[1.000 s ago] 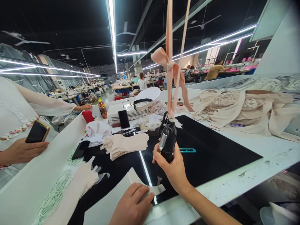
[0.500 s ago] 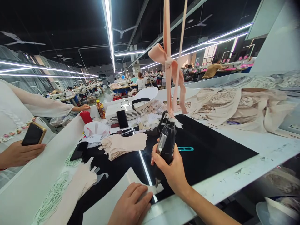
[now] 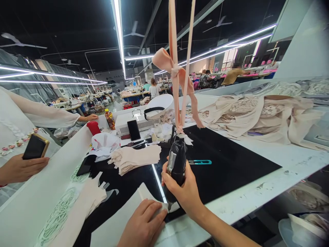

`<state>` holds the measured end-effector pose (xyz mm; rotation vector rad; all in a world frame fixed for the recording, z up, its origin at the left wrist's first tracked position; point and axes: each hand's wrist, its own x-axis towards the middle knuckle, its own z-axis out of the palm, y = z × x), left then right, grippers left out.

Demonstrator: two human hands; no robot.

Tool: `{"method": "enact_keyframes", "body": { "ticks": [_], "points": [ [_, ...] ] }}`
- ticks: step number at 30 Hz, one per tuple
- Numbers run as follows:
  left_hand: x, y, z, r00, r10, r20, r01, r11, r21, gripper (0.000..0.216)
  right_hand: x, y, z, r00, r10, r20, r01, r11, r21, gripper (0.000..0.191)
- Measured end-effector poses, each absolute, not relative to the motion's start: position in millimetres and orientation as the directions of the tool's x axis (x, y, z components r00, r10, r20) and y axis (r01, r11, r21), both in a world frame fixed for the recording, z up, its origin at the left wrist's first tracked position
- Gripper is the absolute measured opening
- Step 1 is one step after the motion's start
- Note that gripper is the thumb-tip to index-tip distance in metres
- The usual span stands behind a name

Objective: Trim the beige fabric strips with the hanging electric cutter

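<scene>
My right hand is wrapped around a black handheld power tool with a silver lever on its side. Peach fabric straps, tied in a bow, run upward from the tool's top. Its narrow tip points down at the edge of a pale flat piece near my left fingertips. My left hand lies on that piece, palm down with fingers stretched out, pressing it to the black tabletop. Whether the tip touches the piece, I cannot tell.
Teal thread snips lie right of the tool. A stack of beige fabric pieces sits behind my hands, near a phone and white box. Beige fabric heaps cover the right. A person at left holds another phone.
My right hand has moved the power tool a little left and down, toward my left fingertips. The peach straps swing left with it. My left hand stays nearly still.
</scene>
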<state>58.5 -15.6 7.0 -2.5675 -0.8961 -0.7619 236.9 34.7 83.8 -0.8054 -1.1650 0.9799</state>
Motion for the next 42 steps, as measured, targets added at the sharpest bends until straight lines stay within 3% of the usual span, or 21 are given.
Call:
{"method": "enact_keyframes", "body": {
  "ticks": [19,28,37,42],
  "points": [
    [54,-18,5,0.653,0.504,0.565,0.651,-0.755,-0.079,0.033,251,35,85,0.130,0.923,0.363,-0.221,0.384,-0.896,0.033],
    [36,-22,18,0.526,0.612,0.591,0.727,-0.684,0.061,0.033,260,47,86,0.107,0.920,0.376,-0.155,0.389,-0.908,0.034],
    [21,-22,16,0.636,0.568,0.523,0.688,-0.724,-0.050,0.031,272,83,84,0.143,0.890,0.432,-0.124,0.450,-0.885,0.031],
    [36,-21,31,0.548,0.775,0.315,0.762,-0.618,0.194,0.019,265,81,88,0.133,0.896,0.424,-0.177,0.443,-0.879,0.033]
  ]
}}
